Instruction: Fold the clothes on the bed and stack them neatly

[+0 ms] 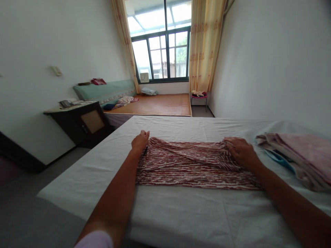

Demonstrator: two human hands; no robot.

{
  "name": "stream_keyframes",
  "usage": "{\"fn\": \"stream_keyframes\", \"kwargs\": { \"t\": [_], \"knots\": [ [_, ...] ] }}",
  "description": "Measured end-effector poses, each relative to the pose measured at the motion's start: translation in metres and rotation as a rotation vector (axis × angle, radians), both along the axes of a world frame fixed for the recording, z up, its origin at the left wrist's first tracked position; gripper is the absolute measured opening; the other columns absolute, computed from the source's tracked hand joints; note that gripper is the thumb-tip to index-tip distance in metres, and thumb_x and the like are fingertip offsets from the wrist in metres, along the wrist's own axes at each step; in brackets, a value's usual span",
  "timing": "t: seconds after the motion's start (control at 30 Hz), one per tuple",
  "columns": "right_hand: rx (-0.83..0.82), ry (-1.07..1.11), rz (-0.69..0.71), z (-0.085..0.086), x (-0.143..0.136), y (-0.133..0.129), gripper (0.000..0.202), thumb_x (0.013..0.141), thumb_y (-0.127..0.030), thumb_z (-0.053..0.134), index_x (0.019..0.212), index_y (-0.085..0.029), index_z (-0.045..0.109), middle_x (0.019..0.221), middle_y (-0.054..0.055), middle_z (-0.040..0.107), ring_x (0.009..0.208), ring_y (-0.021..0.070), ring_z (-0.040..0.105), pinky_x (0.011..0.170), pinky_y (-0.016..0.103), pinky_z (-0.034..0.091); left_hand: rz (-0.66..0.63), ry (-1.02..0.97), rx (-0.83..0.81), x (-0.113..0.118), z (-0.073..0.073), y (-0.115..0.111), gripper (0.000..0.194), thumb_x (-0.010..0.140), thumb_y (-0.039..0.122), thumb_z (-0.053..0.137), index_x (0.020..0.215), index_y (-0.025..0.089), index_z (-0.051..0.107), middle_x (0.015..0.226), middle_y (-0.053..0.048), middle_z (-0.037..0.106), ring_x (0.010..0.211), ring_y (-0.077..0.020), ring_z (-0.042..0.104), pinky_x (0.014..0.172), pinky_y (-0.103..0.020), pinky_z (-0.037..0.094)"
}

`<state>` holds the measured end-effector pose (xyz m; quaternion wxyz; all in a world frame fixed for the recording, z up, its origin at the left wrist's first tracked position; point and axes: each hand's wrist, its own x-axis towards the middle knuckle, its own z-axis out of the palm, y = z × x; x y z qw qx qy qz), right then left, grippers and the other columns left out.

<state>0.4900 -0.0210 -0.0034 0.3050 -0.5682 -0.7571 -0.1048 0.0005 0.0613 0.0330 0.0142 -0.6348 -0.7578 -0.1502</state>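
Observation:
A red, white and dark striped cloth (186,165) lies folded in a wide strip on the white-covered table (181,213). At the cloth's far left corner, my left hand (141,140) is closed, its fingers pinched on the fabric's edge. My right hand (239,150) rests at the far right corner with its fingers curled over the cloth, gripping it. Creases run across the fabric between both hands, and its near edge lies flat on the white sheet.
Folded pink and beige cloths (300,151) lie at the table's right side. Beyond the table is a bed with a brown mat (162,104). A dark cabinet (88,120) stands at the left, and a small stool (199,96) near the curtain.

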Motion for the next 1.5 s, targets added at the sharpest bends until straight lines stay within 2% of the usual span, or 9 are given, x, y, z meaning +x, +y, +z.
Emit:
{"fn": "stream_keyframes", "kwargs": {
  "t": [0.13, 0.3, 0.57, 0.73, 0.9, 1.03, 1.17, 1.3, 1.5],
  "knots": [
    [0.026, 0.076, -0.162, -0.007, 0.027, 0.005, 0.042, 0.093, -0.040, 0.037, 0.123, -0.023, 0.060, 0.123, 0.009, 0.064, 0.119, 0.0291, 0.054, 0.103, 0.049, 0.041, -0.129, 0.078, -0.182, 0.002, 0.002, -0.014, 0.054, 0.087, 0.066, 0.035, 0.111, 0.022, 0.058, 0.099, -0.013, 0.072, 0.093, -0.0289, 0.067, 0.074, -0.034, 0.046],
    [-0.147, 0.105, -0.262, -0.028, 0.032, 0.014, 0.049, 0.090, -0.049, 0.041, 0.128, -0.022, 0.055, 0.122, 0.011, 0.065, 0.110, 0.0305, 0.061, 0.092, 0.045, 0.048, -0.291, 0.147, -0.198, 0.000, -0.005, -0.020, 0.045, 0.087, 0.043, 0.045, 0.130, 0.031, 0.052, 0.113, -0.009, 0.070, 0.101, -0.0266, 0.065, 0.080, -0.034, 0.047],
    [-0.193, 0.131, -0.301, -0.024, 0.033, 0.027, 0.037, 0.089, -0.043, 0.046, 0.115, -0.024, 0.065, 0.105, 0.007, 0.072, 0.094, 0.0272, 0.067, 0.082, 0.036, 0.050, -0.118, 0.185, -0.188, -0.017, 0.001, -0.018, 0.034, 0.087, 0.039, 0.047, 0.114, 0.035, 0.067, 0.117, -0.008, 0.068, 0.102, -0.0305, 0.064, 0.080, -0.039, 0.049],
    [-0.030, 0.087, -0.175, -0.016, 0.024, 0.019, 0.042, 0.091, -0.042, 0.044, 0.118, -0.017, 0.063, 0.120, 0.013, 0.066, 0.112, 0.0304, 0.057, 0.098, 0.044, 0.042, -0.365, 0.089, -0.046, 0.002, 0.013, -0.027, 0.036, 0.084, 0.049, 0.051, 0.102, 0.027, 0.073, 0.101, -0.007, 0.068, 0.091, -0.0234, 0.065, 0.077, -0.030, 0.048],
    [-0.282, 0.098, 0.219, 0.009, 0.003, -0.011, 0.033, 0.085, -0.051, 0.055, 0.100, -0.026, 0.071, 0.103, 0.006, 0.071, 0.099, 0.0259, 0.061, 0.091, 0.039, 0.047, -0.804, -0.060, -0.430, 0.035, 0.029, -0.051, 0.027, 0.078, 0.043, 0.061, 0.093, 0.024, 0.072, 0.087, 0.001, 0.071, 0.079, -0.0170, 0.064, 0.071, -0.022, 0.046],
    [-0.404, 0.029, 0.425, 0.013, -0.002, -0.022, 0.031, 0.081, -0.049, 0.061, 0.095, -0.024, 0.072, 0.100, 0.006, 0.071, 0.099, 0.0259, 0.061, 0.091, 0.040, 0.046, -0.725, 0.107, -0.446, 0.044, 0.033, -0.070, 0.024, 0.068, 0.027, 0.067, 0.091, 0.022, 0.069, 0.088, 0.000, 0.071, 0.076, -0.0162, 0.062, 0.064, -0.022, 0.043],
    [-0.317, 0.160, 0.346, 0.012, 0.008, -0.018, 0.029, 0.089, -0.040, 0.049, 0.094, -0.022, 0.071, 0.095, 0.006, 0.072, 0.091, 0.0237, 0.064, 0.085, 0.038, 0.048, -0.711, 0.102, -0.368, 0.034, 0.039, -0.082, 0.017, 0.071, 0.017, 0.056, 0.083, 0.020, 0.068, 0.079, 0.001, 0.070, 0.072, -0.0148, 0.061, 0.064, -0.022, 0.041],
    [-0.312, 0.284, 0.288, 0.015, 0.022, -0.019, 0.031, 0.088, -0.043, 0.049, 0.097, -0.022, 0.070, 0.093, 0.005, 0.072, 0.085, 0.0226, 0.066, 0.079, 0.035, 0.050, -0.707, -0.043, -0.290, 0.018, 0.045, -0.098, 0.018, 0.075, 0.020, 0.053, 0.083, 0.018, 0.069, 0.077, 0.001, 0.069, 0.071, -0.0143, 0.060, 0.064, -0.021, 0.041],
    [-0.480, 0.105, 0.383, 0.025, 0.020, -0.028, 0.038, 0.089, -0.051, 0.047, 0.088, -0.023, 0.074, 0.086, 0.002, 0.074, 0.081, 0.0213, 0.067, 0.077, 0.032, 0.049, -0.804, -0.173, -0.460, 0.007, 0.040, -0.107, 0.021, 0.081, 0.034, 0.057, 0.086, 0.019, 0.072, 0.081, 0.001, 0.072, 0.075, -0.0157, 0.064, 0.070, -0.021, 0.045]
  ]
}}
